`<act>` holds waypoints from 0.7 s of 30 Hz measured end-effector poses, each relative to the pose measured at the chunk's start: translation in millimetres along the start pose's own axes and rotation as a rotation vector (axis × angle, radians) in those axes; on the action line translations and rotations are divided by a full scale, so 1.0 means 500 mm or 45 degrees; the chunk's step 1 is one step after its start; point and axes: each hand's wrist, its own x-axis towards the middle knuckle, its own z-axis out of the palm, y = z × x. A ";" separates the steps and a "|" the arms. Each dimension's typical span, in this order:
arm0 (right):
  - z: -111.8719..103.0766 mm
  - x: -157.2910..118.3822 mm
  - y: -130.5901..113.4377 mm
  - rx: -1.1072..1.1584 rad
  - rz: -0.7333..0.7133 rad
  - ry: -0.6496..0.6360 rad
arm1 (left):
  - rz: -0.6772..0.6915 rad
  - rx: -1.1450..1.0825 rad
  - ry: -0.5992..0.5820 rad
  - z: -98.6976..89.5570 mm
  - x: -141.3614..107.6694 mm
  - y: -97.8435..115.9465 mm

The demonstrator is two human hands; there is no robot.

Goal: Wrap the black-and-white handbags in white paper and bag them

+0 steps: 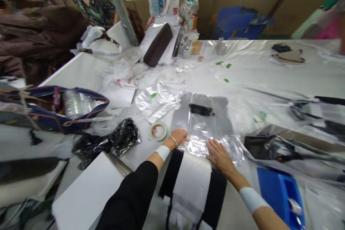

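A clear plastic bag (pixel 201 131) lies flat before me over a grey sheet (pixel 219 107), with a black coiled bundle (pixel 201 110) at its upper part. My left hand (pixel 178 137) has curled fingers closed at the bag's left lower edge. Flat on the lower right part of the bag rests my right hand (pixel 219 153), its fingers stretched out. Just below both hands is a black bag (pixel 219 190) with a white wrapping sheet (pixel 192 183) around its middle. A roll of tape (pixel 158 131) lies left of my left hand.
Crumpled black plastic (pixel 125 138) and a white board (pixel 86 194) lie to the left, near an open blue bag (pixel 64 111). A blue holder (pixel 280 197) and a plastic-covered dark item (pixel 285 147) are at right. A brown case (pixel 158 45) leans at the back.
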 end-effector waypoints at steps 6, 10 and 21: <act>0.025 -0.001 0.021 0.100 0.051 0.038 | -0.294 -0.179 0.385 -0.021 -0.117 -0.025; 0.004 0.015 0.010 0.206 0.208 -0.068 | -0.427 -0.202 0.604 -0.012 -0.310 -0.029; -0.108 0.042 -0.032 0.381 0.341 -0.139 | -0.876 0.322 0.949 0.117 -0.659 -0.120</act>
